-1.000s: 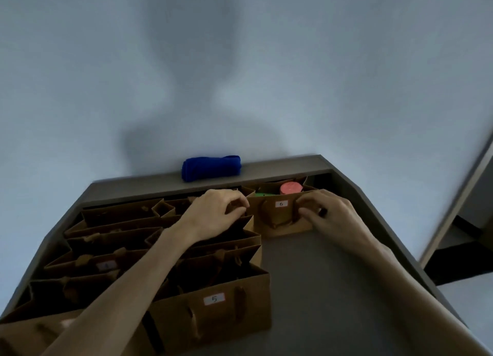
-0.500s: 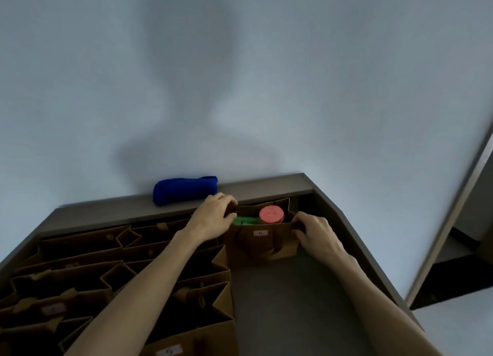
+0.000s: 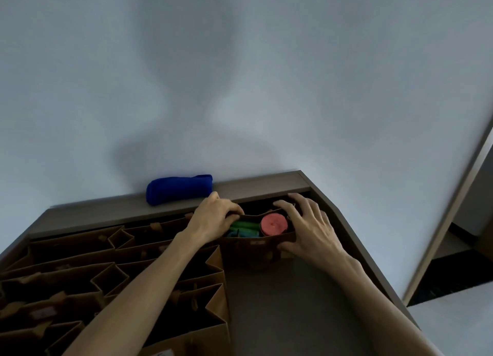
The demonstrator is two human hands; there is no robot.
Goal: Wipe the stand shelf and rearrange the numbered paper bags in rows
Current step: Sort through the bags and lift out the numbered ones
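both hands meet at one small paper bag [image 3: 260, 249] at the back right of the shelf [image 3: 293, 302]. left hand [image 3: 213, 218] curls its fingers over the bag's left top edge and pinches it, the thumb side lying against the paper. right hand [image 3: 310, 229] spreads wide around the bag's right end, fingers [image 3: 286, 209] arched over the far rim and the thumb pressed against the near face, so it cups the bag rather than lying flat. the bag stands upright with its mouth open, and inside it sit a pink round lid [image 3: 274, 223], a green roll [image 3: 244, 225] and something blue-green [image 3: 245, 233] just in front of that. a small white label shows on the bag's near face, too blurred to read. to the left, rows of brown paper bags [image 3: 112, 270] stand packed side by side, touching each other, filling the left half of the shelf down to the lower edge. the grey floor of the shelf lies bare in front of the held bag. a rolled blue cloth [image 3: 178, 189] rests on the raised back ledge [image 3: 266, 187] against the pale wall [image 3: 240, 75], just behind the left hand.
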